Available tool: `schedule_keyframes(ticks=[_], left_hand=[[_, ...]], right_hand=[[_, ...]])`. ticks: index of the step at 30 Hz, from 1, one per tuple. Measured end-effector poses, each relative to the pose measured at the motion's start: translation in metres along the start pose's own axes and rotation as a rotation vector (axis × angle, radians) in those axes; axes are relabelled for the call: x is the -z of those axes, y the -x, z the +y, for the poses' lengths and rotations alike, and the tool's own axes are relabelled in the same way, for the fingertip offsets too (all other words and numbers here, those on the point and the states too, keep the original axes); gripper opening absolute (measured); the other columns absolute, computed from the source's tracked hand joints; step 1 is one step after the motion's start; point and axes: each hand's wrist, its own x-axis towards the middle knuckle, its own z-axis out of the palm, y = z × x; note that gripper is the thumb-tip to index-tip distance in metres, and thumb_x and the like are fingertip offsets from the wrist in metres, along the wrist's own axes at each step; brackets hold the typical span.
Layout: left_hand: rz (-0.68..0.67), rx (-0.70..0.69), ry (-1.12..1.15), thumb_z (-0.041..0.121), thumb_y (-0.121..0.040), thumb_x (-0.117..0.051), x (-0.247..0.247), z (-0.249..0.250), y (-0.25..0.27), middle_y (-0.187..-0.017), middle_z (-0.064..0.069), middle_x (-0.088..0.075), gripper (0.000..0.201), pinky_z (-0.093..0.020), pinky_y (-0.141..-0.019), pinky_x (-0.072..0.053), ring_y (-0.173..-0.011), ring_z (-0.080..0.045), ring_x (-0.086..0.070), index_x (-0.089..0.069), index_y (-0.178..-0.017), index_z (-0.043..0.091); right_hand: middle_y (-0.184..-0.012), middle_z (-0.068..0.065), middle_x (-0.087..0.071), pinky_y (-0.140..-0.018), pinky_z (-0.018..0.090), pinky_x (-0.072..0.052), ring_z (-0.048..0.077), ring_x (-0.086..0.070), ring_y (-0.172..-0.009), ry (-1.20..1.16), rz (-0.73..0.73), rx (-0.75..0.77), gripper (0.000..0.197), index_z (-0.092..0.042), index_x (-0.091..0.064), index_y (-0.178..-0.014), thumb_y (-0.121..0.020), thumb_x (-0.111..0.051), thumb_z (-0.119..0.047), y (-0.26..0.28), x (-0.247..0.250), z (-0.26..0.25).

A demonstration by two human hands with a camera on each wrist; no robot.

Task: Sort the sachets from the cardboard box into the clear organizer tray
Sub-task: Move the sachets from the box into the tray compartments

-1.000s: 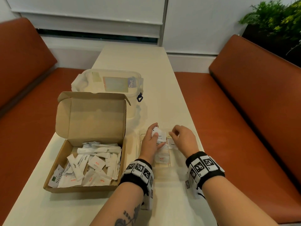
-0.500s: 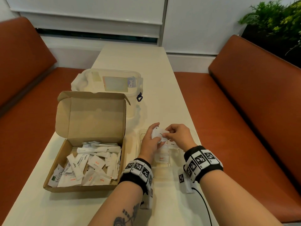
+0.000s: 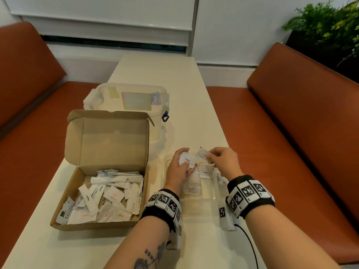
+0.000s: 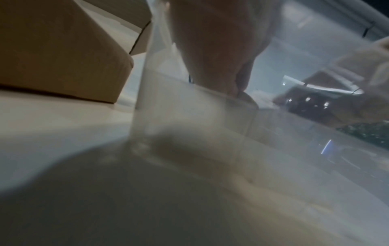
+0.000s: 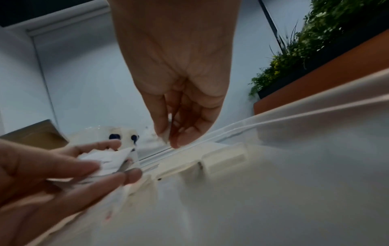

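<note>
An open cardboard box (image 3: 81, 224) at the table's left holds several white sachets (image 3: 108, 197). To its right lies the clear organizer tray (image 3: 165, 158), with Salt, Pepper and Stevia sachets in its compartments. My left hand (image 3: 179, 166) hovers over the tray and holds a small stack of pepper sachets (image 3: 187, 160). My right hand (image 3: 221, 160) pinches one pepper sachet (image 3: 203, 153) just right of that stack, above the tray's far end. In the right wrist view the right hand's fingertips (image 5: 168, 136) pinch a white sachet corner, and the left hand (image 5: 63, 166) holds its stack (image 5: 109, 159).
A clear lidded plastic container (image 3: 128, 100) stands behind the box. The box's upright lid (image 3: 108, 140) rises between it and the sachets. Orange bench seats (image 3: 291, 133) flank the narrow table (image 3: 174, 84). A plant (image 3: 326, 30) stands at the back right.
My right hand moved to the left hand's stack, took one pepper sachet off it and drew it to the right. The left hand stayed over the tray with the stack.
</note>
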Motion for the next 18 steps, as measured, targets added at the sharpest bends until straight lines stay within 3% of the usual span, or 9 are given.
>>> schedule_keyframes(ticks=[5, 8, 14, 18], left_hand=[[0.002, -0.018, -0.035, -0.008, -0.091, -0.040, 0.000, -0.001, -0.002, -0.109, 0.004, -0.054, 0.049, -0.026, -0.074, -0.058, -0.095, -0.024, -0.066, -0.060, -0.107, 0.033], [-0.001, -0.025, -0.039, -0.008, -0.092, -0.040, 0.001, -0.002, -0.003, -0.111, 0.006, -0.053, 0.050, -0.024, -0.072, -0.056, -0.104, -0.031, -0.063, -0.060, -0.106, 0.035], [0.000, -0.033, -0.057, -0.007, -0.092, -0.041, 0.001, -0.003, -0.004, -0.112, 0.003, -0.054, 0.049, -0.030, -0.079, -0.056, -0.106, -0.033, -0.063, -0.060, -0.109, 0.035], [-0.001, -0.036, -0.045, -0.008, -0.092, -0.040, 0.001, -0.003, -0.003, -0.109, 0.005, -0.054, 0.050, -0.027, -0.076, -0.056, -0.104, -0.031, -0.062, -0.060, -0.105, 0.036]], right_hand=[[-0.081, 0.001, -0.068, -0.076, 0.032, -0.055, 0.017, -0.063, -0.077, 0.320, -0.136, 0.001, 0.006, -0.010, -0.071, -0.083, -0.083, -0.067, -0.015, 0.002, 0.004, 0.012], [-0.084, 0.002, -0.070, -0.075, 0.030, -0.055, 0.016, -0.064, -0.077, 0.432, -0.201, 0.013, 0.007, -0.012, -0.073, -0.083, -0.083, -0.066, -0.014, 0.004, -0.001, 0.016], [-0.089, 0.002, -0.069, -0.076, 0.027, -0.051, 0.017, -0.062, -0.082, 0.545, -0.222, 0.087, 0.009, -0.012, -0.072, -0.088, -0.085, -0.064, -0.011, 0.004, -0.011, 0.019], [-0.088, 0.003, -0.059, -0.067, 0.026, -0.042, 0.018, -0.052, -0.079, 0.555, -0.183, 0.136, 0.008, -0.014, -0.059, -0.083, -0.082, -0.059, -0.007, 0.006, -0.012, 0.020]])
